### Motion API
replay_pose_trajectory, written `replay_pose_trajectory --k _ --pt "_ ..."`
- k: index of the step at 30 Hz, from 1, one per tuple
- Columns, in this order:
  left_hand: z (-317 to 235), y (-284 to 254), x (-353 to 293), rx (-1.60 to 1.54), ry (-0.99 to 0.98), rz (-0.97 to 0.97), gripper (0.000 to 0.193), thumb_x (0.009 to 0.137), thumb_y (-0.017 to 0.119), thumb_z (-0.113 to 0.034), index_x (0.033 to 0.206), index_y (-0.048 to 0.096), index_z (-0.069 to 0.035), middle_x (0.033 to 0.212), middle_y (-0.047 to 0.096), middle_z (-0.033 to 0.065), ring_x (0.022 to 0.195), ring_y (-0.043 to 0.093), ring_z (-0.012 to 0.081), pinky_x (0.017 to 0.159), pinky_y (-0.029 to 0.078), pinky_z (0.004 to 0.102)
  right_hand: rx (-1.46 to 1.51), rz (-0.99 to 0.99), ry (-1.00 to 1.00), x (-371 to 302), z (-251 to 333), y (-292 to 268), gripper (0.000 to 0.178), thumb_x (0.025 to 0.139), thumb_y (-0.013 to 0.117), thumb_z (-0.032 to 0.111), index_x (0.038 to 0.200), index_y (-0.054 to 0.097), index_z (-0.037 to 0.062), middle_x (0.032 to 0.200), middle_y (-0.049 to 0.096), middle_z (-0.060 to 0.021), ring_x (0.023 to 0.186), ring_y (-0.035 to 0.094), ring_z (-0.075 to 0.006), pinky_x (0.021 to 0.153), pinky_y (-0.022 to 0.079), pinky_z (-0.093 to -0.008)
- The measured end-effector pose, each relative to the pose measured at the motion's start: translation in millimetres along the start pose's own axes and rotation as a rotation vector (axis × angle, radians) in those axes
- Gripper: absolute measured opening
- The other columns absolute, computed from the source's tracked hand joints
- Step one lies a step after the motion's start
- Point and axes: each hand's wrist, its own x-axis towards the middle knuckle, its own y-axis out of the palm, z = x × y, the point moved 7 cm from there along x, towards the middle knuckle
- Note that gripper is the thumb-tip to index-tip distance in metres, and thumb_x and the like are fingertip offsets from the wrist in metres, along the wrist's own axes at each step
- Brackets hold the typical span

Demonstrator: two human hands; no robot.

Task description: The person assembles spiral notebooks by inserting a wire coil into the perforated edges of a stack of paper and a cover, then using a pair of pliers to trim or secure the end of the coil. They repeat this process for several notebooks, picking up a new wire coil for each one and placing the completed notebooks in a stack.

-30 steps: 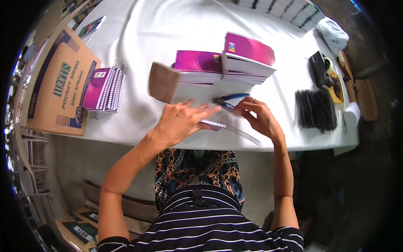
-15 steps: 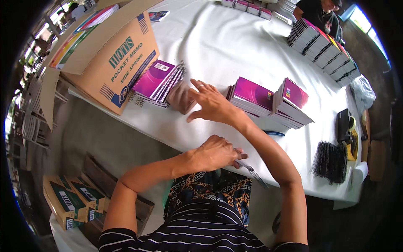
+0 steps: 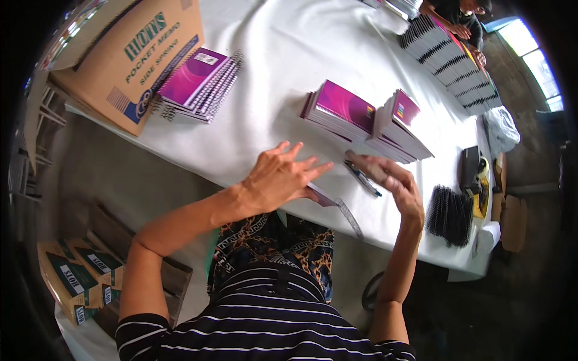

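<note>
The bare left hand [image 3: 277, 180] is spread with its fingers fanned and slightly arched, its thumb side against a thin, flat notebook with a purple cover [image 3: 323, 197] at the near edge of the table [image 3: 253, 132]; most of the notebook is hidden beneath it, and whether the hand grips it or only presses cannot be told. From the notebook's end, to the right of that hand, a slender springy coil of grey wire [image 3: 348, 216] trails toward the table edge. The right hand [image 3: 394, 183] is half curled and blurred, so I cannot tell whether it has hold of anything; just left of it lie slim dark pliers with touches of blue [image 3: 364, 178] on smooth, wrinkled white cloth. Beyond both hands stand two blocky stacks of glossy purple-covered booklets with pale paper edges [image 3: 344, 108]. Right of the right hand sits a bristly bundle of black spiral coils [image 3: 450, 215]. Farther left, beyond the left hand, are a pile of spiral-bound purple notebooks [image 3: 195, 84] and a stiff brown cardboard box [image 3: 129, 72].
</note>
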Motion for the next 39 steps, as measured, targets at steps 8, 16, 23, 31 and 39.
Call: replay_pose_trajectory --k 8,16,23,31,39 --pt "0 2 13 -0.146 -0.05 0.108 0.068 0.075 0.074 -0.052 0.135 0.059 -0.023 0.117 0.07 -0.0003 0.111 0.065 0.0314 0.09 0.055 0.0399 0.351 0.187 -0.185 -19 -21 38 0.066 0.078 0.069 0.047 0.125 0.067 0.0004 0.131 0.06 -0.0217 0.123 0.054 -0.033 0.105 0.038 -0.0449" --pt "4 3 19 -0.135 -0.064 0.136 0.067 0.075 0.074 -0.049 0.136 0.058 -0.024 0.122 0.069 -0.0022 0.114 0.064 0.031 0.084 0.059 0.0388 0.488 0.241 -0.324 -20 -20 36 0.054 0.083 0.063 0.031 0.127 0.065 0.0003 0.134 0.054 -0.0291 0.126 0.051 -0.0388 0.107 0.037 -0.0475" --pt "9 0 16 -0.167 -0.079 0.041 0.082 0.072 0.08 -0.041 0.146 0.047 -0.031 0.139 0.058 -0.0002 0.125 0.057 0.0307 0.087 0.059 0.0374 0.508 0.262 -0.333 -11 -11 41 0.057 0.082 0.071 0.036 0.127 0.066 0.0012 0.134 0.056 -0.0232 0.122 0.054 -0.0342 0.103 0.04 -0.0457" --pt "42 9 5 -0.901 -0.406 -0.082 0.112 0.061 0.089 -0.015 0.155 0.029 -0.027 0.147 0.05 0.0095 0.128 0.054 0.0283 0.093 0.057 0.0358 -0.103 0.158 0.01 12 -7 51 0.067 0.081 0.063 0.049 0.127 0.065 -0.0001 0.129 0.057 -0.0272 0.12 0.054 -0.0373 0.104 0.038 -0.0492" --pt "38 28 -8 -1.002 -0.378 -0.262 0.11 0.064 0.087 -0.008 0.155 0.027 -0.024 0.136 0.061 0.0078 0.121 0.061 0.0238 0.093 0.057 0.0343 -0.121 0.135 0.043 20 -14 46 0.062 0.082 0.066 0.04 0.126 0.064 -0.0034 0.128 0.059 -0.0229 0.12 0.054 -0.0323 0.103 0.04 -0.0435"
